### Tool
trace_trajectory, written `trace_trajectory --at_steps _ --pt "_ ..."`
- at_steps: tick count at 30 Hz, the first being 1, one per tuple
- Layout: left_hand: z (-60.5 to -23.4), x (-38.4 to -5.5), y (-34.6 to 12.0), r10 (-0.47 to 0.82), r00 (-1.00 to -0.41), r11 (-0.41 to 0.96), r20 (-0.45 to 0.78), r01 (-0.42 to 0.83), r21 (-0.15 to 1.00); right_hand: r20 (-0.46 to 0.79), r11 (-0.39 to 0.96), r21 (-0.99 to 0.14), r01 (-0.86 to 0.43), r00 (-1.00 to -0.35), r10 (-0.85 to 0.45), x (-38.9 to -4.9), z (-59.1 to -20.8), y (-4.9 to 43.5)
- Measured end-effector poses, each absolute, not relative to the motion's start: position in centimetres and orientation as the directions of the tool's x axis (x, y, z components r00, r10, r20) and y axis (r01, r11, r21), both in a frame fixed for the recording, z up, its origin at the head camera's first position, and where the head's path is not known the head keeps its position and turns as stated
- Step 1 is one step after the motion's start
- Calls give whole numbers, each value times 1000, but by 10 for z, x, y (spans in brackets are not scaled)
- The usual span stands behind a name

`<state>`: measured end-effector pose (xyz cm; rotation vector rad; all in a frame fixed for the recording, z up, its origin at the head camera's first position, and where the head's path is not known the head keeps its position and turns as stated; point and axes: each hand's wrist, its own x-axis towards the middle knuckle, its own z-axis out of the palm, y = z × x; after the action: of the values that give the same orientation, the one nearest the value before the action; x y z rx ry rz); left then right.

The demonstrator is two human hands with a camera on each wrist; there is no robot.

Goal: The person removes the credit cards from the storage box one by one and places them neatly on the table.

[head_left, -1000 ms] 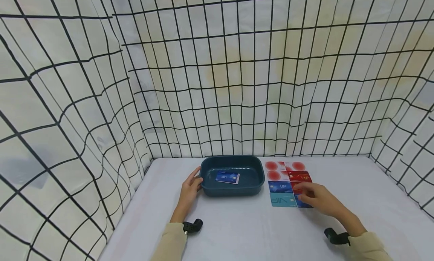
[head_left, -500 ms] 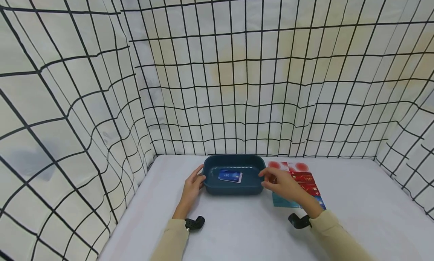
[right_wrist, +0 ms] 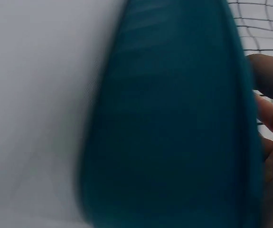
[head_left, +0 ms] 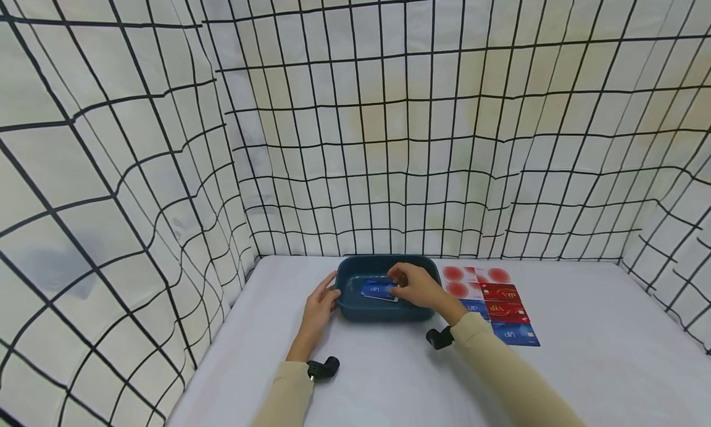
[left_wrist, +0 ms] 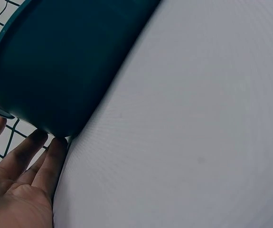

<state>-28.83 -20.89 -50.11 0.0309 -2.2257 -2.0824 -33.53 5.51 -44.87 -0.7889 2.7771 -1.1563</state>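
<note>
A dark teal plastic bin [head_left: 383, 315] sits at the back of the white table. Inside it lies a blue card [head_left: 375, 289] with a pale edge showing beneath. My left hand [head_left: 318, 308] is at the bin's left end. In the left wrist view its fairly straight fingers [left_wrist: 55, 154] touch the bin's outer wall [left_wrist: 55, 61]. My right hand [head_left: 419, 287] reaches over the bin's right side, thumb and forefinger apart at the card's right end. The right wrist view shows bent fingers [right_wrist: 269, 76] past the rim, their tips hidden by the wall [right_wrist: 174, 118].
Right of the bin, cards lie edge to edge in a block: pale ones with red circles [head_left: 455, 282], red VIP cards [head_left: 502, 302] and blue ones [head_left: 515, 334]. My right sleeve [head_left: 494, 365] crosses in front of part of them. A black-grid net wall [head_left: 416, 168] stands behind and at both sides.
My right hand has moved left from the block of cards, past the bin's right rim, to the blue card inside. The teal card is now behind my sleeve. My left hand stays at the bin.
</note>
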Motion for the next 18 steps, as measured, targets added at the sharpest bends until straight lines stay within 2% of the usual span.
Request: trace_trajectory --at_steps 9,18 --pt "-511 -294 -211 -102 -992 70 78 71 995 106 633 -651 -419 -876 -471 -357 -458 41" --pt "-511 -293 -210 -110 -992 77 65 56 995 20 728 -563 -392 -887 -462 -369 -473 37"
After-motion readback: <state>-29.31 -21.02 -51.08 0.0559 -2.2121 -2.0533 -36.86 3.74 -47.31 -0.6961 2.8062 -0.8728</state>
